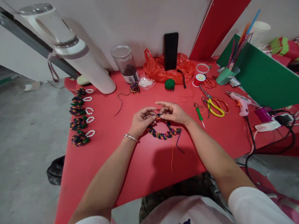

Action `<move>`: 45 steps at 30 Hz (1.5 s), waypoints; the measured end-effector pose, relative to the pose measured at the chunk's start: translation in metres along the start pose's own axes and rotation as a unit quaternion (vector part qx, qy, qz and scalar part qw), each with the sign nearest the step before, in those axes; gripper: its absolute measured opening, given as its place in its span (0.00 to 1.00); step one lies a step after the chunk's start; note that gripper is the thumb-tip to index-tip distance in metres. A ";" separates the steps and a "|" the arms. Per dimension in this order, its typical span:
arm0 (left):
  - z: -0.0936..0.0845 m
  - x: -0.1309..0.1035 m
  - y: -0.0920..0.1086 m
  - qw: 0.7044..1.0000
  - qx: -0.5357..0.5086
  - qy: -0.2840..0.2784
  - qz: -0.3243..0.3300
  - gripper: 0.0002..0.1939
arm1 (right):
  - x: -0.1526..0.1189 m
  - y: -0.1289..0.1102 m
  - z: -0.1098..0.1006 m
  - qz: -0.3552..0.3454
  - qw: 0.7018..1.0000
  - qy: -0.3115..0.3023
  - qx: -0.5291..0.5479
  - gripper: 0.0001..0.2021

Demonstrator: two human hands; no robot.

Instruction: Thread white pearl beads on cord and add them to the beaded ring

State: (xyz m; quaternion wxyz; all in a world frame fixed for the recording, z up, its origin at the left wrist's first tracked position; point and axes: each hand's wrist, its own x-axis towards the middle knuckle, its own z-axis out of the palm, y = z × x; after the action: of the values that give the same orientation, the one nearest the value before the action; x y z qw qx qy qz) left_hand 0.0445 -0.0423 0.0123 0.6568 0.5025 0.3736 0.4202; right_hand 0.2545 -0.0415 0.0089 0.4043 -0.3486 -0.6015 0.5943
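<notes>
A multicoloured crocheted strip (161, 135) of dark green, orange and purple yarn lies in a loop on the red table, its upper part raised between my fingertips. My left hand (143, 119) pinches it from the left, thumb and index finger pressed together. From the other side my right hand (174, 112) pinches the same strip close by, its index finger stretched out above. An orange yarn end (173, 152) and a dark purple one (178, 143) trail toward the table's front. The exact stitch between the fingertips is hidden.
Several yarn balls with pearl loops (79, 123) line the left edge. Behind stand a white bottle (93, 67), a clear jar (126, 63), a red bag (154, 67) and a phone (171, 51). Rightward lie a green-handled crochet hook (199, 114), yellow-handled scissors (216, 108) and a pink glue gun (243, 104).
</notes>
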 end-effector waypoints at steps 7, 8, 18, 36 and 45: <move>0.000 0.000 -0.001 1.000 0.003 -0.002 0.010 0.22 | -0.001 -0.002 0.000 0.000 1.000 0.003 -0.001 0.32; 0.000 0.000 -0.001 1.000 0.004 -0.003 0.011 0.22 | -0.001 -0.002 0.000 -0.001 1.000 0.003 -0.001 0.32; -0.001 0.000 -0.003 1.000 0.017 -0.013 0.017 0.24 | -0.001 -0.001 -0.001 -0.003 1.000 -0.002 -0.009 0.33; 0.000 0.002 -0.001 0.999 0.010 -0.024 0.022 0.26 | -0.002 -0.004 0.000 0.005 1.000 0.008 0.005 0.32; 0.005 0.000 0.001 0.999 0.034 -0.004 0.007 0.30 | 0.000 -0.002 0.001 0.002 1.000 0.019 0.011 0.32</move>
State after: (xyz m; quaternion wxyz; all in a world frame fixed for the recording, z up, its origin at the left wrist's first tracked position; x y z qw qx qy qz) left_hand 0.0488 -0.0440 0.0148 0.6379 0.5285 0.3817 0.4100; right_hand 0.2543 -0.0422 0.0110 0.4184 -0.3566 -0.5868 0.5946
